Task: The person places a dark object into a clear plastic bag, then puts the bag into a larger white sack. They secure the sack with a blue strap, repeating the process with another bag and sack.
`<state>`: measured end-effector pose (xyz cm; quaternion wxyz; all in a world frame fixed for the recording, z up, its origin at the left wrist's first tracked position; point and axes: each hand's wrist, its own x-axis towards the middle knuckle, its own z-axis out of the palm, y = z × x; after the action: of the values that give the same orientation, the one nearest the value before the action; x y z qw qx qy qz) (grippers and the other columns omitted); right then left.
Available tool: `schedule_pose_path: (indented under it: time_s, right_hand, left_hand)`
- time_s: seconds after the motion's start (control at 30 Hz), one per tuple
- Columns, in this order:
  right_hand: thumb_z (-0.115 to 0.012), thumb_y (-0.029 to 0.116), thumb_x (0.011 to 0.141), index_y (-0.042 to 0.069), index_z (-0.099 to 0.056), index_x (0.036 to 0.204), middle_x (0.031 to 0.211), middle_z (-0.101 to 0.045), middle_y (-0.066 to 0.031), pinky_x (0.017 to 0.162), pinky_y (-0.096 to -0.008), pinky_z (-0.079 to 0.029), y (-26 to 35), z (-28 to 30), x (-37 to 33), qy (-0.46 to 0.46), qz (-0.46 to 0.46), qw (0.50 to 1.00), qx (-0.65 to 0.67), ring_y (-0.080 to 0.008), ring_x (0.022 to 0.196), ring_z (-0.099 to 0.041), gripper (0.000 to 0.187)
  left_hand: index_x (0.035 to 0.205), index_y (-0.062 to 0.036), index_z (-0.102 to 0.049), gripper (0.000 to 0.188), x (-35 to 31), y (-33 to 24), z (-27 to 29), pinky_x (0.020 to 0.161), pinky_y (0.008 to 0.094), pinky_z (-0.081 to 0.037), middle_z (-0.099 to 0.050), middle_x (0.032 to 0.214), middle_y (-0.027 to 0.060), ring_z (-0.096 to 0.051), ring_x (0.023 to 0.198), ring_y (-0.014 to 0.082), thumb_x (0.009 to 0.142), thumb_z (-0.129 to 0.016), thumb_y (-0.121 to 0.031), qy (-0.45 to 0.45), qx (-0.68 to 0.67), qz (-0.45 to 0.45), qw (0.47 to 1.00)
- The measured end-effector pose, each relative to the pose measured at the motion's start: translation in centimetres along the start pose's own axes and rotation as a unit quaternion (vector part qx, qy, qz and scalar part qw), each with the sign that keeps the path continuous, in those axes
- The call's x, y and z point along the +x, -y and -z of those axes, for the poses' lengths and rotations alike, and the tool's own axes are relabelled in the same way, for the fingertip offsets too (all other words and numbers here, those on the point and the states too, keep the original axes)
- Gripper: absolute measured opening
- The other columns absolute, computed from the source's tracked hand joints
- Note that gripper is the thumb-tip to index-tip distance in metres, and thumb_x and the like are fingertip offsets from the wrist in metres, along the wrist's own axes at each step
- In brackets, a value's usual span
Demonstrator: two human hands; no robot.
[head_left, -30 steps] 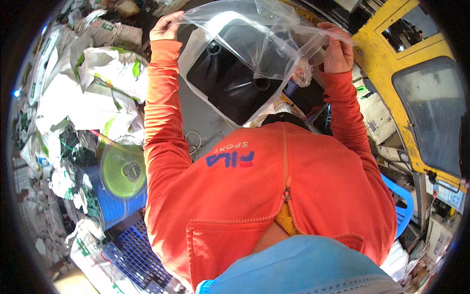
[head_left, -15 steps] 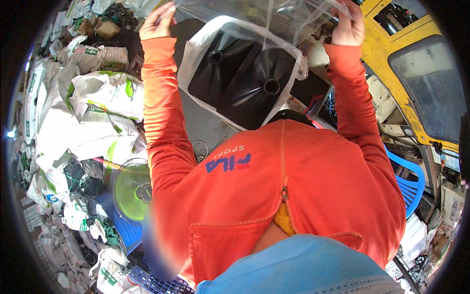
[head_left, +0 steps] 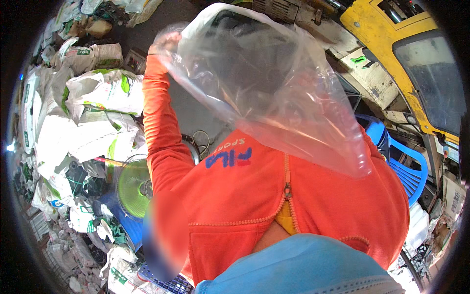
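Observation:
A large clear plastic bag [head_left: 293,117] billows in front of me, draping toward my chest on the right. My left hand [head_left: 165,44] is closed on its left edge, with film partly over the fingers. My right hand is behind the cloudy film, where only a faint pinkish patch shows; its fingers cannot be made out. Through the bag, dark shapes of the black plastic parts show dimly. A white liner rim [head_left: 215,11] curves along their top edge.
White sacks [head_left: 105,90] pile up on the left, beside a green fan [head_left: 134,188]. A blue plastic chair [head_left: 406,161] stands on the right. Beyond it rises a yellow machine frame [head_left: 367,24] with a window. Loose scraps lie at lower left.
The clear bag has come down and toward me, now covering the black parts and my right arm. My left hand has moved slightly lower; the right hand has gone behind the film.

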<state>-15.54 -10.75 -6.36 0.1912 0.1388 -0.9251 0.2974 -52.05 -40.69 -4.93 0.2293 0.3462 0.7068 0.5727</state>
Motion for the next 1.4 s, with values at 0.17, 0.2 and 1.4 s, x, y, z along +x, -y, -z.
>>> schedule_pose_path:
  time_s: [0.17, 0.2, 1.4]
  right_hand:
    - [-0.054, 0.011, 0.067, 0.01, -0.06, 0.084, 0.093, -0.055, -0.0123, 0.078, -0.0375, -0.04, -0.7, -1.8, 0.6, 0.035, -0.099, 0.991, 0.079, -0.0273, 0.09, -0.052, 0.018]
    - [-0.054, 0.01, 0.067, 0.01, -0.06, 0.085, 0.093, -0.055, -0.0124, 0.078, -0.0372, -0.04, -0.8, -1.9, 0.9, 0.046, -0.115, 0.987, 0.101, -0.0272, 0.09, -0.052, 0.018]
    - [-0.043, 0.014, 0.087, 0.003, -0.05, 0.098, 0.069, -0.054, -0.002, 0.052, -0.0217, -0.042, -5.0, 3.5, 9.3, 0.199, -0.296, 0.717, 0.599, -0.0106, 0.053, -0.051, 0.017]
  left_hand:
    - [0.128, -0.0006, -0.023, 0.103, -4.8, -6.9, -6.4, 0.09, 0.0512, -0.032, -0.043, 0.116, 0.0258, -0.042, 0.108, 0.0385, 0.061, -0.033, -0.078, 0.102, -0.502, 0.113, 0.851]
    - [0.127, 0.0024, -0.022, 0.107, -5.7, -8.0, -8.2, 0.089, 0.0522, -0.032, -0.04, 0.118, 0.0271, -0.042, 0.106, 0.041, 0.059, -0.033, -0.08, 0.083, -0.497, 0.096, 0.858]
    - [0.085, -0.0041, -0.053, 0.013, -10.2, -6.7, -17.4, 0.038, 0.0182, -0.024, -0.037, 0.052, -0.0039, -0.031, 0.043, 0.0027, 0.085, -0.049, -0.017, -0.073, -0.421, 0.112, 0.897]
